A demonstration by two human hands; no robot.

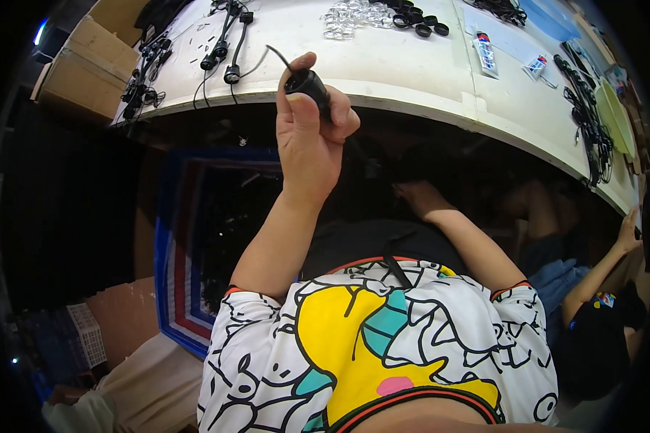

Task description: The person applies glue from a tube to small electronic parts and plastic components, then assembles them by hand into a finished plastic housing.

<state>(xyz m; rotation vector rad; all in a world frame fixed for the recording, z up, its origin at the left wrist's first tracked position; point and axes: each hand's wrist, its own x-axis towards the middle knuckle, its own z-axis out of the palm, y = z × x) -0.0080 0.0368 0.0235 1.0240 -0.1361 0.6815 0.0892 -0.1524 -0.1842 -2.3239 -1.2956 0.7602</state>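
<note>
Raised in front of the table edge, my left hand (310, 144) is closed around a black cylindrical cable fitting (307, 84). The fitting's open end faces up, and a thin dark wire (276, 53) sticks out by it, curving up to the left. Lower and to the right, my right hand (420, 199) is in the shadow below the table, near my lap. Its fingers look curled together; whatever they hold is lost in the dark.
On the white table (383, 68) lie black cable assemblies (224, 43), clear plastic pieces (343, 18), black rings (422, 27), two tubes (486, 54) and bundled cables (588, 115). A blue, white and red-striped container (172, 252) stands at left below. Another person's hand (630, 232) touches the table's right edge.
</note>
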